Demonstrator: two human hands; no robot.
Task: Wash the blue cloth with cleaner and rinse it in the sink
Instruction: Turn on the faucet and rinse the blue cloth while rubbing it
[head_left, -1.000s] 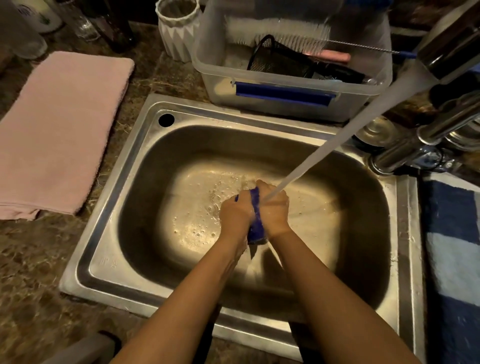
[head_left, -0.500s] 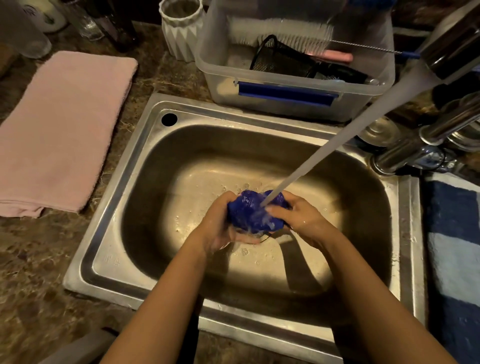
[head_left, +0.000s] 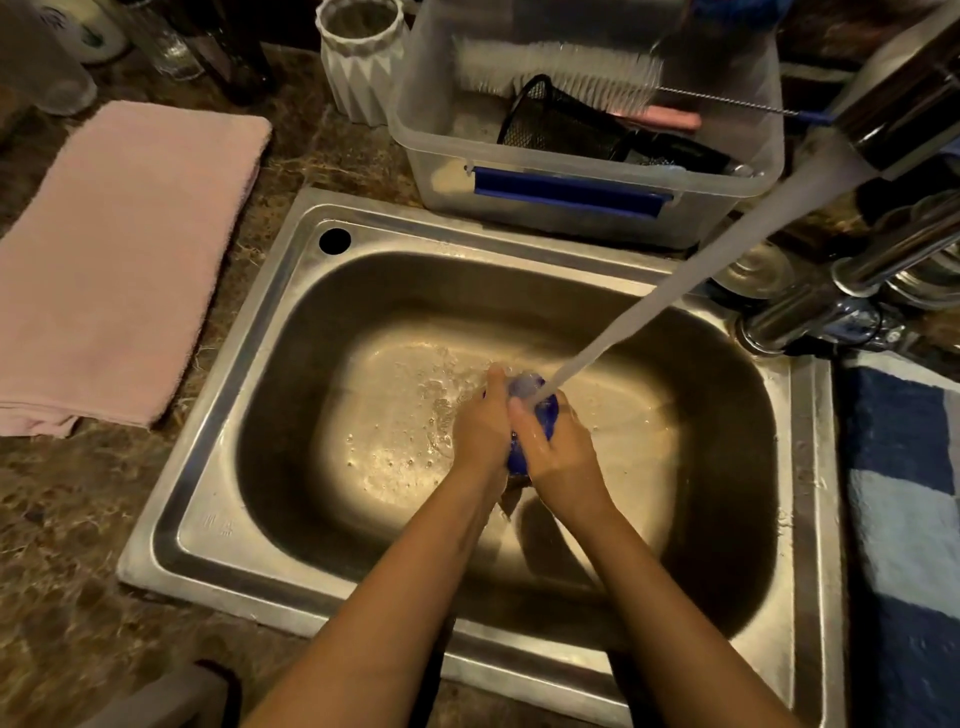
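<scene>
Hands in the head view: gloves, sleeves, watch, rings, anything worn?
Nothing worn that shows. Left hand and right hand are bare, no gloves; left forearm and right forearm bare to the frame edge, no sleeves, watch or bracelet. No rings visible, fingers partly hidden.

Location: domestic kitchen, sink area. The grip, left hand (head_left: 480, 426) and right hand (head_left: 561, 457) closed around the blue cloth (head_left: 537, 410), sits inside a stainless steel sink (head_left: 218, 519) set into a mottled stone countertop (head_left: 62, 545).

- Tap (head_left: 904, 104): above and right of the grip, running water onto it.
- Clear plastic bin (head_left: 571, 218) holding a bottle brush (head_left: 556, 67): beyond the grip, behind the sink rim.
- Folded pink towel (head_left: 119, 260): well left of the grip.
- Drinking glasses (head_left: 171, 47): beyond the towel, far left.
</scene>
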